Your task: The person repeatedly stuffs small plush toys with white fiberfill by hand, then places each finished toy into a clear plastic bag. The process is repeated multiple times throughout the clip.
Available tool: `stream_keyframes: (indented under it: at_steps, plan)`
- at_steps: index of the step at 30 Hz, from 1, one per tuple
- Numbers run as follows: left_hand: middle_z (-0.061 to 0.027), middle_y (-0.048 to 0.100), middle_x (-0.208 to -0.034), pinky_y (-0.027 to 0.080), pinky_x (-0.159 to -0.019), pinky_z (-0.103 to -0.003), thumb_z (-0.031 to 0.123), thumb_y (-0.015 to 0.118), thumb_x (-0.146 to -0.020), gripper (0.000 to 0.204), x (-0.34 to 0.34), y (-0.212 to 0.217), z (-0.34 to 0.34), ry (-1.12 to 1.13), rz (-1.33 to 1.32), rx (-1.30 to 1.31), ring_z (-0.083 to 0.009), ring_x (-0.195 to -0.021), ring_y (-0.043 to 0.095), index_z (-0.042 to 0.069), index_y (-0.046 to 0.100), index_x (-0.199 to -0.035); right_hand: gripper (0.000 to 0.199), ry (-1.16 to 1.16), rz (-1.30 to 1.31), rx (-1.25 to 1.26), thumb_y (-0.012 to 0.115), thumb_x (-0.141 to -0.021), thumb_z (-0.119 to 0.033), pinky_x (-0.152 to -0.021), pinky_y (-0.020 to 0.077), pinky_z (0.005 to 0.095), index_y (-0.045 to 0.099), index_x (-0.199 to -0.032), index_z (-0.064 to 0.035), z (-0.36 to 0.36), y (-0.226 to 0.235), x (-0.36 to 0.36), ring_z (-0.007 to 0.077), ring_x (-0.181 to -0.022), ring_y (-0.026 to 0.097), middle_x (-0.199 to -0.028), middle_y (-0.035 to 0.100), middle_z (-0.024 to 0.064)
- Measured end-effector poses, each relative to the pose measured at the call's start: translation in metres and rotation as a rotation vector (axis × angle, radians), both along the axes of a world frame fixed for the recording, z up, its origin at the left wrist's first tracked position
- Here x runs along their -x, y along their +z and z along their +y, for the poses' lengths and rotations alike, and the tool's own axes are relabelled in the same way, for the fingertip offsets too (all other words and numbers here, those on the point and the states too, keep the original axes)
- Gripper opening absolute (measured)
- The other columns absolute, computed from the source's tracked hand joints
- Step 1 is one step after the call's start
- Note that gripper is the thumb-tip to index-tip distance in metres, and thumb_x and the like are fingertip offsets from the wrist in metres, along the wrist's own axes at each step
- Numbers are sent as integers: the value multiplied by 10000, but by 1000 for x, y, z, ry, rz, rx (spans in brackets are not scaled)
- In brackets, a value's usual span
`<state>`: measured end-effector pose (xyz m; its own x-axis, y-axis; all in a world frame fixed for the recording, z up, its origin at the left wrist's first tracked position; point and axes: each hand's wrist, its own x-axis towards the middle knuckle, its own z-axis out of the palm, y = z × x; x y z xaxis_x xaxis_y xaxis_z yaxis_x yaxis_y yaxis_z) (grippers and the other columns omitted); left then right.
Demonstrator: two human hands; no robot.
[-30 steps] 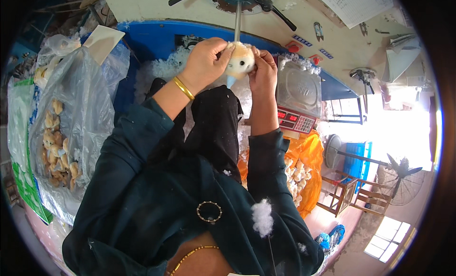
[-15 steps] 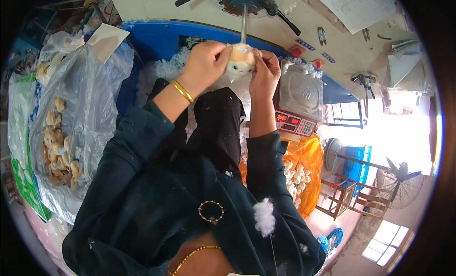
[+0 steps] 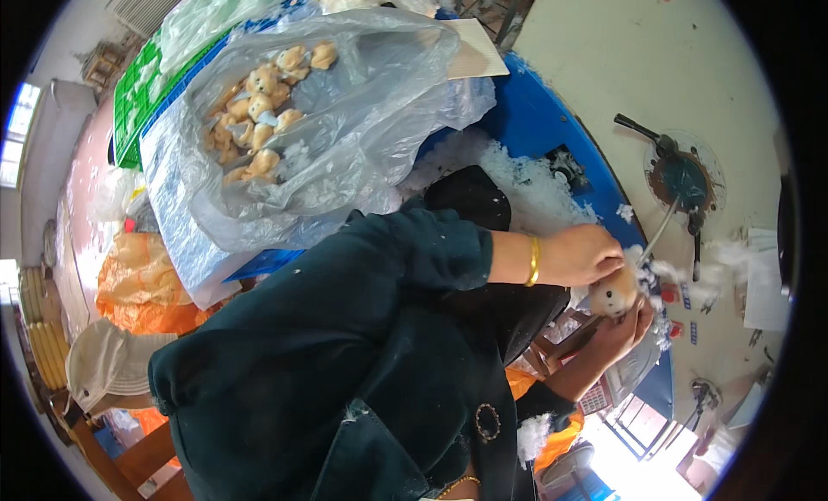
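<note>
A small tan-and-white plush toy (image 3: 613, 295) with dark eyes is between my two hands, next to the thin metal tube (image 3: 661, 230) of a machine on the table. My left hand (image 3: 585, 255), with a gold bracelet at the wrist, is closed on the toy's upper edge near the tube's tip. From the other side, my right hand (image 3: 623, 335) grips the toy's lower edge with its fingers. Whether the tube's tip is inside the toy I cannot tell. White stuffing (image 3: 535, 191) lies in the blue trough beside my lap.
A clear plastic bag (image 3: 345, 48) with several tan plush pieces (image 3: 261, 91) lies to the left, by a green crate (image 3: 138, 100). The tube's round mount (image 3: 686, 182) has black handles. Orange bags (image 3: 142, 277) and a wooden chair (image 3: 142, 458) stand lower left.
The view has swung left, bringing the bag of plush pieces to the upper middle and hands to the right. The toy stays in both hands by the tube, and its face has turned.
</note>
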<state>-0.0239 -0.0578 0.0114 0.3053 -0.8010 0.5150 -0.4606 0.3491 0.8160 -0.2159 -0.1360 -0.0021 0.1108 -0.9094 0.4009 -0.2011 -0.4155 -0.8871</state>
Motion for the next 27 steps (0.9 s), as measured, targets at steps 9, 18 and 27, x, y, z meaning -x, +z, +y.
stream_keyframes:
  at_steps: [9,18,27]
  plan:
    - [-253,633,-1024,471,-891,-435,544,711,-721,689,-285,-40,260,1214,-476,-854,-386,-996,602,-45,595,-1057,231,-55,953,-506,662,-848,-229,-459,437,247,644,-913,-8,38,-36,277,124,-550,550,-692,573,51]
    - [-209,589,-1166,487,-876,-420,389,699,-759,512,-335,-126,338,1247,-421,-1383,-346,-1074,594,109,586,-1173,260,110,948,-587,677,-837,-214,-496,481,269,657,-937,26,22,-34,201,146,-605,586,-733,620,87]
    - [-115,634,-1006,504,-784,-372,129,667,-768,305,-351,-88,333,1355,-348,-309,-271,-862,631,99,596,-1063,170,303,763,-419,661,-842,-127,-624,485,262,662,-966,-10,20,14,57,136,-698,603,-833,642,66]
